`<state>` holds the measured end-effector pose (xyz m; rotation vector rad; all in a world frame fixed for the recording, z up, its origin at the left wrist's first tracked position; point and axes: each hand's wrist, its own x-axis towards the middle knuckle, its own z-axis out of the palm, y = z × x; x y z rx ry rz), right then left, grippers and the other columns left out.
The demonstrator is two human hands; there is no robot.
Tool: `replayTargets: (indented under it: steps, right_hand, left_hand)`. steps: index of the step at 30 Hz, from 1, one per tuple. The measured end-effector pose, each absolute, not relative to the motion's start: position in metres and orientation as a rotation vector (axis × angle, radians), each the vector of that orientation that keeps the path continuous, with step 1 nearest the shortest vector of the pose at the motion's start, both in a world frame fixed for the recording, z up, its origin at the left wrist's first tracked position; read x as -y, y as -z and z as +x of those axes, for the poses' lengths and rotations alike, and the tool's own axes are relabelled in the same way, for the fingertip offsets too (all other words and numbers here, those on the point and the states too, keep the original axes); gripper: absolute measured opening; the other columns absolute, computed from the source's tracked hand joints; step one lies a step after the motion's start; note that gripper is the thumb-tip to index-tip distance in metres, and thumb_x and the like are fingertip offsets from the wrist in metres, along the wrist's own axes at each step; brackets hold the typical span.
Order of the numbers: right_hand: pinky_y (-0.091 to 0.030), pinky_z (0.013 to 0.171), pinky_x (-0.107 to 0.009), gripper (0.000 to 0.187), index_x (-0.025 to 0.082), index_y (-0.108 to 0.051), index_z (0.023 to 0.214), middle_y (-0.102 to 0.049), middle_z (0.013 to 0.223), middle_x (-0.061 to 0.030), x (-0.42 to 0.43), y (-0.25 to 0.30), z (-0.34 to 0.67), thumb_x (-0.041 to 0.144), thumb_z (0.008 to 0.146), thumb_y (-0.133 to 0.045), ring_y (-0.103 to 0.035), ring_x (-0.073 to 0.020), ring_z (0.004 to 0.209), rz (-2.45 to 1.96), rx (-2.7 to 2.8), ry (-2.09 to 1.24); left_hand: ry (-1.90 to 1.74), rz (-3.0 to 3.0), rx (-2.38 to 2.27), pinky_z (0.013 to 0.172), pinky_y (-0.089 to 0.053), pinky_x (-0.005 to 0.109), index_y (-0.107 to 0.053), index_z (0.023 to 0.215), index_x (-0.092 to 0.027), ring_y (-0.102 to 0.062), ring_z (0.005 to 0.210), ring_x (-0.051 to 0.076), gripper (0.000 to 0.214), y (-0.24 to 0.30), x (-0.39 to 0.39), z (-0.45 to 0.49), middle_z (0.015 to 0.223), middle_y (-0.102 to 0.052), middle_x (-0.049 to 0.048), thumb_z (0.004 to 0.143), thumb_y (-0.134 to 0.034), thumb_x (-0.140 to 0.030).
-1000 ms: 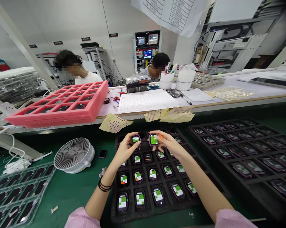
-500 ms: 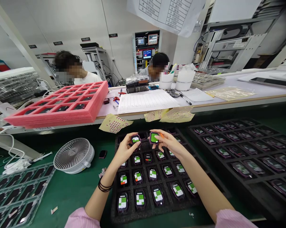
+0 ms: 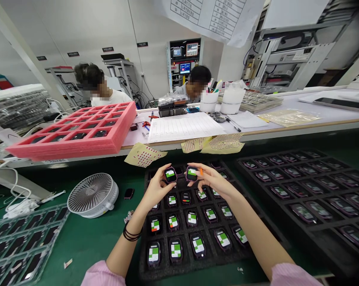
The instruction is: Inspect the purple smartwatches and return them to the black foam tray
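Observation:
My left hand [image 3: 158, 184] pinches a smartwatch body [image 3: 170, 174] by its sides, its lit screen green and white. A second smartwatch body [image 3: 192, 173], also lit green and white, is between the fingers of my right hand [image 3: 211, 179]. Something small and orange shows by the right fingers. Both watches are held close together above the far part of a black foam tray [image 3: 184, 263]. In the tray's pockets sit several strapless watches, such as a lit watch [image 3: 198, 244] in the near row, most with green and white screens.
Another black foam tray [image 3: 319, 234] of watches lies right. On the left are a small white fan [image 3: 93, 194], a lone watch [image 3: 128, 193] and a clear tray [image 3: 53, 242] of dark parts. A pink foam tray [image 3: 75, 149] rests on the raised shelf; two people sit beyond.
The left watch has turned, so its screen faces me more fully. The right watch has shifted slightly left, and the right fingers have moved a little. One person beyond the shelf has shifted right.

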<state>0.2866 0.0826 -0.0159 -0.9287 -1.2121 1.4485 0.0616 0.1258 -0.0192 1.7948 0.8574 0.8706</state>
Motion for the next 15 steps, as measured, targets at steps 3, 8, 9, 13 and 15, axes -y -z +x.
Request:
replayTargets:
  steps: [3, 8, 9, 13, 15]
  right_hand:
    - [-0.052, 0.046, -0.023, 0.048, 0.022, -0.053, 0.126, -0.062, 0.101, -0.0092, -0.082, 0.017, 0.285, 0.035, 0.081, -0.067, -0.07, -0.0221, 0.079, -0.922, 1.237, -1.466]
    - [-0.051, 0.046, -0.02, 0.045, 0.022, -0.053, 0.127, -0.061, 0.093, -0.006, -0.083, 0.022, 0.275, 0.037, 0.085, -0.062, -0.07, -0.0197, 0.077, -0.993, 1.256, -1.433]
    - [-0.051, 0.046, -0.019, 0.045, 0.022, -0.053, 0.127, -0.061, 0.089, -0.0047, -0.083, 0.024, 0.273, 0.037, 0.085, -0.061, -0.07, -0.0184, 0.076, -1.006, 1.262, -1.431]
    - [-0.053, 0.046, -0.02, 0.045, 0.02, -0.054, 0.127, -0.062, 0.086, -0.0028, -0.087, 0.034, 0.263, 0.036, 0.085, -0.059, -0.065, -0.0127, 0.065, -1.049, 1.326, -1.47]
    - [-0.053, 0.047, -0.021, 0.048, 0.021, -0.052, 0.13, -0.063, 0.096, -0.0047, -0.089, 0.037, 0.262, 0.035, 0.085, -0.06, -0.064, -0.0127, 0.066, -1.112, 1.374, -1.421]
  left_hand:
    - [-0.897, 1.809, -0.851, 0.068, -0.05, 0.027, -0.041, 0.132, -0.019, -0.06, 0.091, 0.019, 0.057, 0.02, -0.125, 0.062, 0.11, -0.062, 0.009, 0.08, -0.063, -0.028]
    - [-0.889, 1.974, -0.87, 0.068, -0.049, 0.027, -0.046, 0.124, -0.021, -0.06, 0.089, 0.019, 0.048, 0.018, -0.122, 0.064, 0.113, -0.061, 0.008, 0.08, -0.064, -0.026]
    - [-0.852, 2.042, -0.862, 0.07, -0.049, 0.028, -0.048, 0.123, -0.022, -0.06, 0.089, 0.019, 0.046, 0.017, -0.121, 0.064, 0.113, -0.061, 0.0074, 0.081, -0.064, -0.026]
    - [-0.796, 2.359, -0.778, 0.091, -0.047, 0.038, -0.054, 0.117, -0.025, -0.057, 0.107, 0.024, 0.038, 0.016, -0.12, 0.067, 0.115, -0.06, 0.007, 0.081, -0.065, -0.027]
    - [-0.82, 2.502, -0.765, 0.096, -0.045, 0.042, -0.057, 0.113, -0.025, -0.055, 0.113, 0.026, 0.034, 0.021, -0.124, 0.068, 0.118, -0.058, 0.0074, 0.08, -0.065, -0.026]
